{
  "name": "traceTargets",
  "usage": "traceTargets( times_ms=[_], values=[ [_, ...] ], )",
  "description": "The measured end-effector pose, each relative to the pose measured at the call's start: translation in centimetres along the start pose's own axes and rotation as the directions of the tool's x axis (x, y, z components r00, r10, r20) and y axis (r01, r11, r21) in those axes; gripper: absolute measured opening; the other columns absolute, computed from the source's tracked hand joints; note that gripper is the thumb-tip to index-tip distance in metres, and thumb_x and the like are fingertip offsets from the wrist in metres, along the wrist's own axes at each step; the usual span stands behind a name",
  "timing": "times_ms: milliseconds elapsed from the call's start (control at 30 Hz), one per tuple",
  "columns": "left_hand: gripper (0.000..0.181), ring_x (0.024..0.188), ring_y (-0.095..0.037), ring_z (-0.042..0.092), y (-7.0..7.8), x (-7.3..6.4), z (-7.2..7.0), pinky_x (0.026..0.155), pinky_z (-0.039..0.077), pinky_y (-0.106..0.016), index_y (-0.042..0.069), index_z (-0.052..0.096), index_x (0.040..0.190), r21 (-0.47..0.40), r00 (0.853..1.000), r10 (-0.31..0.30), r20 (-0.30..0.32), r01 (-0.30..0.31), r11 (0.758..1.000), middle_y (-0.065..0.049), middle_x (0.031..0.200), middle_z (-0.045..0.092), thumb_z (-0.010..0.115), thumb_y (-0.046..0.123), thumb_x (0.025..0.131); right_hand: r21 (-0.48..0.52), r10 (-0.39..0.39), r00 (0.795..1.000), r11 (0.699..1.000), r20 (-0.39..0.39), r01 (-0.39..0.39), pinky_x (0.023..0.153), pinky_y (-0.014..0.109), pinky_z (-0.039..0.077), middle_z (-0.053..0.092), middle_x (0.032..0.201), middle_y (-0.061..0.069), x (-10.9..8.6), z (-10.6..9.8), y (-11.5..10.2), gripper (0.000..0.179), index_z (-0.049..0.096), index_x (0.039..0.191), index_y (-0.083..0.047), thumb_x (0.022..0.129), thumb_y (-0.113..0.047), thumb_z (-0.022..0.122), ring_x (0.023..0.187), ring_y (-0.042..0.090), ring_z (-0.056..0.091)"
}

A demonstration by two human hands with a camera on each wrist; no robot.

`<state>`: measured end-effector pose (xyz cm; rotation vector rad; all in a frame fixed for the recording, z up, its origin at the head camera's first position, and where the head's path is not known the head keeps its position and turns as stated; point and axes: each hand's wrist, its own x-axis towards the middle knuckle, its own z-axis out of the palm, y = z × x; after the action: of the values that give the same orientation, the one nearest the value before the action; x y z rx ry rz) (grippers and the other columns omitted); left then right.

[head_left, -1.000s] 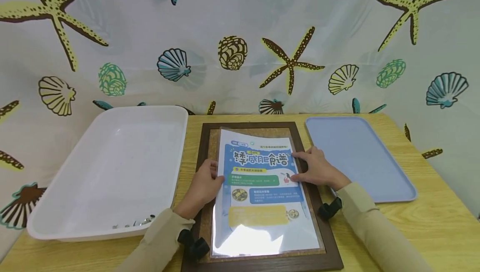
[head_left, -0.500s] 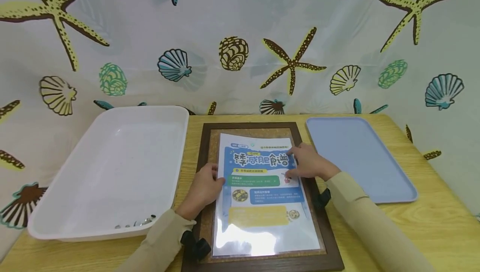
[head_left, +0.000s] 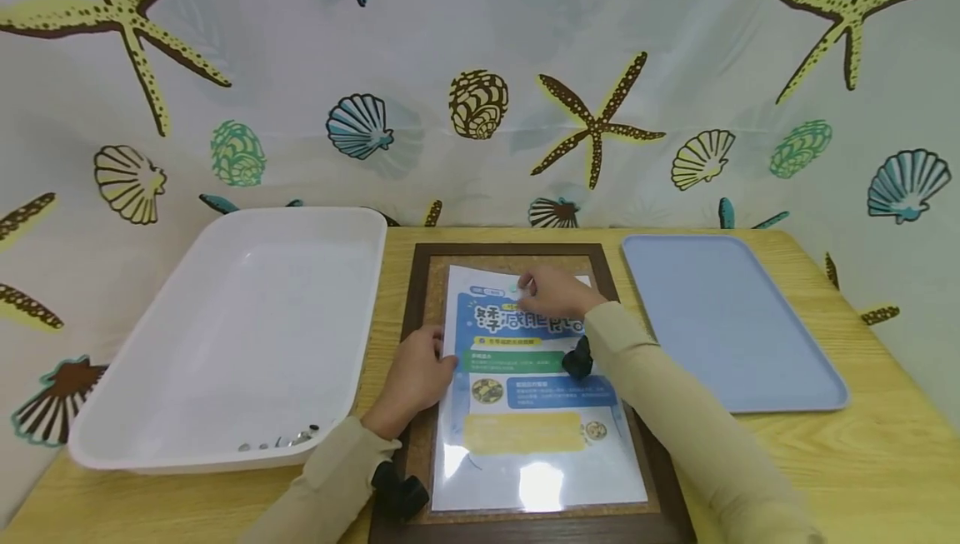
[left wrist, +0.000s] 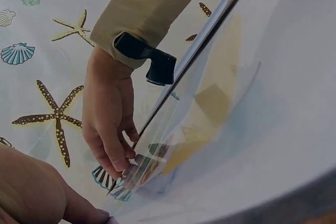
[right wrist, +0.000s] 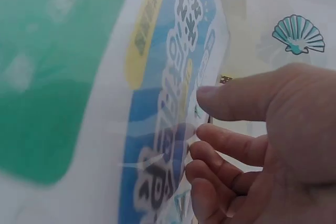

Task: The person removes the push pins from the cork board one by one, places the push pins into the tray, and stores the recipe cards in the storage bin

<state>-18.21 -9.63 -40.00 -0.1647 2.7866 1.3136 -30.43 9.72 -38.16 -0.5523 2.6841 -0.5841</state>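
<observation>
Seashells and starfish pattern the pale fabric backdrop point(head_left: 420, 27) behind a wood-grain table point(head_left: 825, 477), where a printed sheet point(head_left: 525, 436), glossy under clear film and banded in blue, green and yellow, lies at the centre of the frame. Beneath it is a rectangular board point(head_left: 525, 530) of speckled cork with a dark brown border. At the sheet's left edge, the person's left hand point(head_left: 416, 369) rests its thumb over the margin; its other fingers are partly hidden, and whether they pinch cannot be told. The right hand point(head_left: 555, 292) reaches from the lower right to the sheet's upper part, thumb and forefinger parted beside a small green spot point(head_left: 513, 287), the other fingers bent. Beige sleeves point(head_left: 660, 386) and black wrist devices point(head_left: 397, 494) cover both arms. Filling the left, a deep, smooth white tub point(head_left: 247, 327) with rounded corners holds a few metallic pieces point(head_left: 283, 441) along its near side, too small to identify. At right sits a shallow lavender-blue tray point(head_left: 727, 319) with a low raised rim.
</observation>
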Motion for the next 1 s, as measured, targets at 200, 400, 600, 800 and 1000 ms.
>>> traceTargets(
  times_ms=[200,400,600,800,1000],
  values=[
    [0.040,0.084,-0.023,0.063,0.0,0.0,0.1,0.070,0.053,-0.032,-0.009,0.052,0.126,-0.008,1.000,0.000,0.006,0.001,1.000,-0.019,0.101,0.064,0.061,0.002,0.089,0.039,0.038,0.998,0.999,-0.040,-0.037,0.092,0.039,0.048,0.063,0.110,0.013,1.6,0.5,-0.8,0.032,0.060,0.121,-0.001,0.095,-0.018,0.059,0.096,0.023,0.058],
    [0.039,0.083,-0.024,0.063,0.0,-0.2,-0.1,0.071,0.054,-0.034,-0.010,0.052,0.125,0.004,1.000,0.007,-0.001,-0.007,1.000,-0.020,0.100,0.063,0.061,0.001,0.089,0.020,0.049,0.995,0.999,-0.091,-0.047,0.090,0.038,0.049,0.065,0.107,0.014,2.2,1.0,-1.1,0.027,0.062,0.116,0.000,0.095,-0.016,0.058,0.093,0.023,0.059],
    [0.037,0.082,-0.023,0.062,0.0,-0.3,-0.1,0.068,0.053,-0.032,-0.009,0.052,0.123,-0.001,1.000,0.013,-0.007,-0.013,1.000,-0.019,0.099,0.062,0.062,0.000,0.088,-0.034,0.023,0.992,0.999,-0.120,-0.027,0.085,0.037,0.051,0.066,0.102,0.014,2.3,1.2,-1.2,0.022,0.064,0.108,0.001,0.095,-0.016,0.057,0.087,0.023,0.061],
    [0.036,0.079,-0.023,0.063,-0.1,-0.3,-0.1,0.067,0.054,-0.033,-0.011,0.054,0.121,0.013,0.999,0.038,-0.016,-0.037,0.999,-0.019,0.096,0.063,0.062,0.000,0.088,-0.034,0.013,0.991,0.999,-0.133,-0.018,0.081,0.036,0.051,0.067,0.097,0.012,2.2,1.2,-1.0,0.020,0.066,0.104,0.000,0.095,-0.015,0.057,0.083,0.021,0.061],
    [0.035,0.078,-0.022,0.064,-0.1,-0.3,-0.1,0.067,0.055,-0.033,-0.011,0.055,0.120,0.013,0.999,0.039,-0.017,-0.039,0.999,-0.019,0.095,0.064,0.061,-0.001,0.088,0.006,0.016,0.987,1.000,-0.163,-0.016,0.075,0.032,0.048,0.065,0.090,0.009,2.5,1.4,-0.6,0.015,0.067,0.099,-0.002,0.093,-0.014,0.060,0.078,0.019,0.057]
  ],
)
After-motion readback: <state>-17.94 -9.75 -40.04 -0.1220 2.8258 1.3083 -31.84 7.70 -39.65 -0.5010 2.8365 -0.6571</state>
